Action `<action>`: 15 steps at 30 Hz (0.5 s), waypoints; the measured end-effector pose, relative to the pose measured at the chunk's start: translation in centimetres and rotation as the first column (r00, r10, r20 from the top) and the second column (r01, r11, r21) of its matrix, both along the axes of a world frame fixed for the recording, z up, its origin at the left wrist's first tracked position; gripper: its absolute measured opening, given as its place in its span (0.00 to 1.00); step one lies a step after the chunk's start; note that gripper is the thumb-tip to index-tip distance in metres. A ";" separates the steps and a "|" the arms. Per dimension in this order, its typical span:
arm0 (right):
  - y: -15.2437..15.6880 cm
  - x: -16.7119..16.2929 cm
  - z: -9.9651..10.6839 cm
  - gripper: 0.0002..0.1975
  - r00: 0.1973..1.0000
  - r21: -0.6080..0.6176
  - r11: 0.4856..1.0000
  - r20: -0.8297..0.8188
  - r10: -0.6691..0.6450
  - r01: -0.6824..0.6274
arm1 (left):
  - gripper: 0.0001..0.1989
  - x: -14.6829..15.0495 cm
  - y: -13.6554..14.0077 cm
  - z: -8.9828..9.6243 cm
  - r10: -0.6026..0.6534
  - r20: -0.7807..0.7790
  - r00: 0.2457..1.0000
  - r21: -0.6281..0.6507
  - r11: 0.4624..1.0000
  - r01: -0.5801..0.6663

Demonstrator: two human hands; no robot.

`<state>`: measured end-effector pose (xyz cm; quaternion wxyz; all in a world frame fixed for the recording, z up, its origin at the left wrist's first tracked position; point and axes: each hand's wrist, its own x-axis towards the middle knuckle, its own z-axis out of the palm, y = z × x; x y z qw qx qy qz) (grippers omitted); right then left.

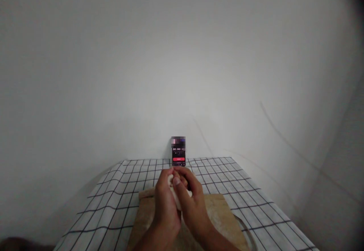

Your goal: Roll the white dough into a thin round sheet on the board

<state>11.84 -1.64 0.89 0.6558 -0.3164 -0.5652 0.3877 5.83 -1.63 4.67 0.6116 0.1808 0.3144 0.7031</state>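
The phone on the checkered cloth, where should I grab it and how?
Pinch the phone by its two long side edges, about halfway up, probably reaching from the front, over the left hand and right hand. It stands upright by the wall with its screen facing you, so both edges look free and fingers needn't touch the screen.
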 end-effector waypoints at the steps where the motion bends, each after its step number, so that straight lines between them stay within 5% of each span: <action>1: 0.1 0.0 0.0 0.19 1.000 0.002 1.000 0.010 -0.002 0.002 | 0.18 0.0 -0.1 -0.1 0.007 -0.010 1.000 -0.011 1.000 -0.007; 6: 2.1 0.7 -0.5 0.24 0.996 -0.162 0.983 -0.031 0.087 -0.091 | 0.20 0.1 0.4 -1.0 -0.024 -0.011 1.000 -0.032 0.999 0.024; 11: 3.4 0.7 -0.9 0.28 0.925 -0.312 0.923 -0.366 0.102 -0.225 | 0.23 0.0 0.8 -1.7 -0.015 -0.406 0.914 0.186 0.978 0.099; 15: 2.9 0.3 -1.1 0.29 0.958 -0.318 0.937 -0.282 0.048 -0.141 | 0.26 0.0 0.8 -1.7 -0.015 -0.350 0.937 0.041 0.999 0.031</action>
